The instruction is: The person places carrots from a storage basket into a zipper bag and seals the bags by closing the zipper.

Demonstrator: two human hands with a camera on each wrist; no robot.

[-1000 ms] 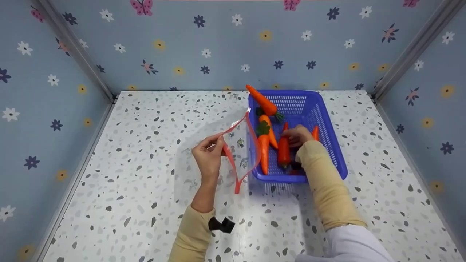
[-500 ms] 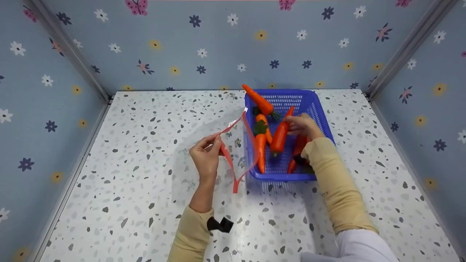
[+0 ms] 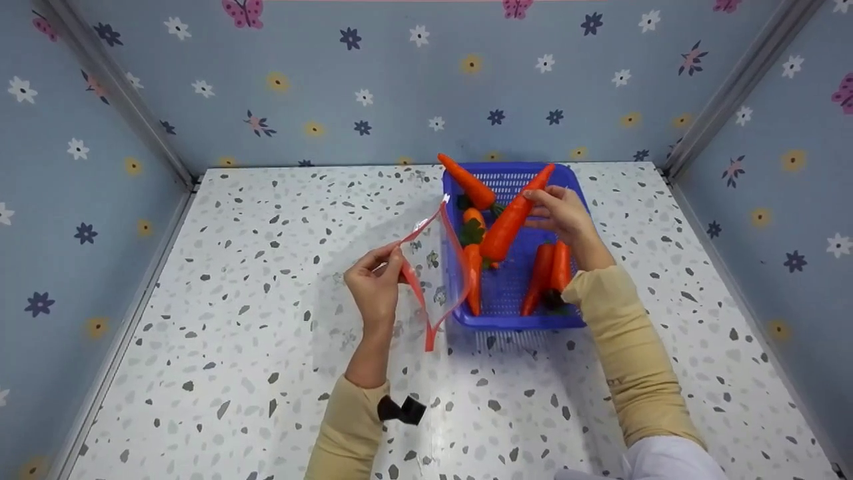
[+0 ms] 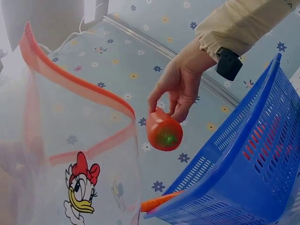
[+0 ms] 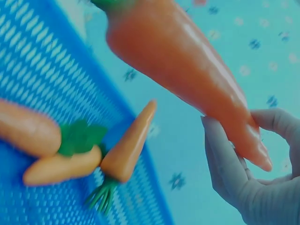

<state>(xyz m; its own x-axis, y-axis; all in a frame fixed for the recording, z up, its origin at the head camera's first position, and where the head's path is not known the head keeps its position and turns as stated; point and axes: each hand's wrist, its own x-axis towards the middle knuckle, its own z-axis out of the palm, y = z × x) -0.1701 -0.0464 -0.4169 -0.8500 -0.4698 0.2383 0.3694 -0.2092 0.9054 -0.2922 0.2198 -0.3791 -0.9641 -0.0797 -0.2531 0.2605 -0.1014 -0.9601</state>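
Between thumb and fingers, my right hand (image 3: pixel 563 212) pinches a large orange-red carrot (image 3: pixel 512 217) near its thin tip, holding it above the blue basket (image 3: pixel 520 323). The carrot's thick green-topped end points down and left, as the left wrist view also shows (image 4: pixel 164 133). My left hand (image 3: pixel 376 280) pinches the red-edged rim of a clear zip bag (image 3: pixel 436 267), whose mouth gapes toward the basket. A cartoon duck (image 4: pixel 82 194) is printed on the bag. In the right wrist view, the held carrot (image 5: pixel 183 61) hangs over the basket wall.
Inside the basket lie several other carrots; one carrot (image 3: pixel 466 181) leans over its back left corner, and a pair, including a red one (image 3: pixel 538 277), lies at the right. Flowered panels (image 3: pixel 426 80) enclose the speckled table (image 3: pixel 266 373) at back and sides.
My right hand has raised the carrot from among the others, moving up and away from me, uncovering the carrots at the basket's right. My left hand still holds the bag in nearly the same place.
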